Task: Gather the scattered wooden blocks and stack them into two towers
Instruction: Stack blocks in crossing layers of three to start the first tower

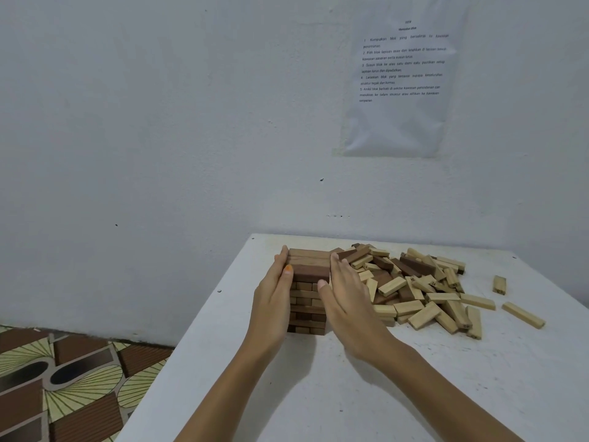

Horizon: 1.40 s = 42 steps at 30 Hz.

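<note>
Tower (307,295) of wooden blocks stands near the bench (318,393) left edge, between both hands. Left hand (274,291) and right hand (347,298) are flat, fingers straight, pressed on opposite sides: squaring the layers, I'd judge, not gripping. Loose pile (420,288) lies just right of the right hand; second tower not started.

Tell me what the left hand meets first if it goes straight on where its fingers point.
Likely nothing on the table: the left hand lies along the tower, and beyond its fingertips I see only bare top, then wall.
</note>
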Tool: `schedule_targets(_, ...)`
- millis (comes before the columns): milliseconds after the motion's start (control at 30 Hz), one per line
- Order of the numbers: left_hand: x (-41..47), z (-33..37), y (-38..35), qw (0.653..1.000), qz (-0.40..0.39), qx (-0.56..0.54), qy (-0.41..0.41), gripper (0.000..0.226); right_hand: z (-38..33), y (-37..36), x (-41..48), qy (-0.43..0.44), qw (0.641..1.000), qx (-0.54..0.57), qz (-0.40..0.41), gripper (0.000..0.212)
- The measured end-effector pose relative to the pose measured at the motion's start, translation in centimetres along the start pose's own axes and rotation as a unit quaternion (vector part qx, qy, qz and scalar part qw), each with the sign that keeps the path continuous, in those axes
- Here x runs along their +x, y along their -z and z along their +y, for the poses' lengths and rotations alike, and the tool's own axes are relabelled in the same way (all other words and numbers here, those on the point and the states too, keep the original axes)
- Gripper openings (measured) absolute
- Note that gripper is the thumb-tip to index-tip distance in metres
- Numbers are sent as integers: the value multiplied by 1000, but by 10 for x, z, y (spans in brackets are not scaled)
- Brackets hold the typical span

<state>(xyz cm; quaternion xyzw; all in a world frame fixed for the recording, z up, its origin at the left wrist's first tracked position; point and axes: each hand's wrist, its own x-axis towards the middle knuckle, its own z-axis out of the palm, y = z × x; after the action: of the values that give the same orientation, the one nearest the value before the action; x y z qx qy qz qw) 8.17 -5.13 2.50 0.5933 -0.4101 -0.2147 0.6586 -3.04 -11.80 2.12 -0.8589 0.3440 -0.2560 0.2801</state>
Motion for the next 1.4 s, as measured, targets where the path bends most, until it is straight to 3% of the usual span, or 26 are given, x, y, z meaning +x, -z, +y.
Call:
schedule_targets(500,1,-5,0,1000,9,11,-22,41,-1,0,-1,5,1000,-25,2,60)
schedule_targets(700,-2,3,1,999,32,-19,-14,41,-2,9,-2,-1,999,40,4,64)
schedule_targets(800,-4,4,1,996,69,-14,-56,36,-1,20,-3,-10,995,96,12,61)
schedule_targets(933,-12,9,-2,973,124,57,-183,33,1,37,-8,-4,992,115,45,54)
schedule_targets(1100,-22,29,-23,931,83,109,-338,29,12,66,-15,15,985,135,106,41)
schedule_targets(1300,-19,36,-65,918,15,125,-377,23,40,109,-21,6,974,128,185,24)
schedule_targets(1400,-11,32,-87,927,-34,123,-352,25,55,128,-22,-15,976,118,182,28)
